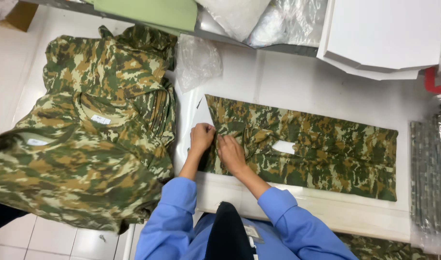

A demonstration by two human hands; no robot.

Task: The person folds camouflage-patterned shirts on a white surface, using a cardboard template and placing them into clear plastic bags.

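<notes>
Folding a camouflage shirt (321,149) on the white table (297,82), near the front edge. Lying flat and already narrowed into a long strip, sides turned in over a white card (283,146) showing at the middle. Left hand (201,136) pinching the cloth at the strip's left end, fingers closed on it; right hand (230,153) just beside, fingers curled and pressing the fabric down. Seemingly past halfway, with the crosswise folds not yet made. Waiting on the left, a heap of unfolded shirts (85,139); clear bags (197,60) lying behind; packed shirts (430,173) stacking up at the right.
</notes>
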